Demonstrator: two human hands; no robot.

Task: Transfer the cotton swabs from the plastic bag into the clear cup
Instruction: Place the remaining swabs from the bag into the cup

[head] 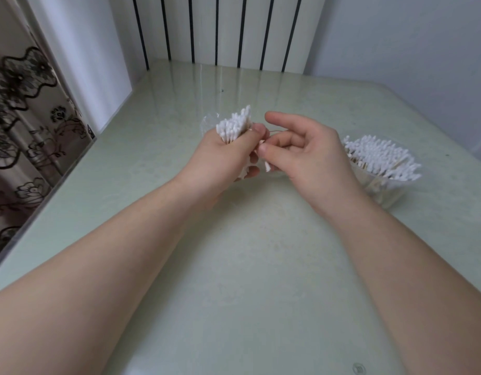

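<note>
Most white cotton swabs (pixel 380 155) filled the clear plastic cup (pixel 388 193) at right; the left hand (pixel 220 158) clamped the crinkled clear plastic bag (pixel 208 123) of leftovers, the right hand (pixel 309 155) pinching a few.

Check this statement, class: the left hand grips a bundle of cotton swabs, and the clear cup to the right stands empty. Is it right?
No. The head view shows the clear cup full of cotton swabs; the left hand does grip a bundle.

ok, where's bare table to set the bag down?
Bare table between the forearms, and the far strip between the bag and the striped panel. Crowded on the right: the cup of swabs stands close beside the right hand.
</note>
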